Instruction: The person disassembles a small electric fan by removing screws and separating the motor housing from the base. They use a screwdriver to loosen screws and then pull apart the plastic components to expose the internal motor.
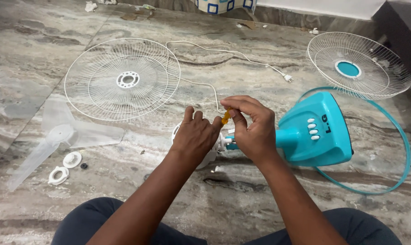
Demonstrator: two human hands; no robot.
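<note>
My left hand rests on the white motor housing of a taken-apart table fan lying on the floor. My right hand pinches a small yellow-handled screwdriver, held upright over the motor's neck. The fan's teal base with white push buttons lies on its side just right of my hands. Most of the motor is hidden under both hands.
A white rear grille lies at the back left, and a front grille with a teal centre at the back right. A clear fan blade, white nuts, a teal rim ring and the white cord with plug lie around.
</note>
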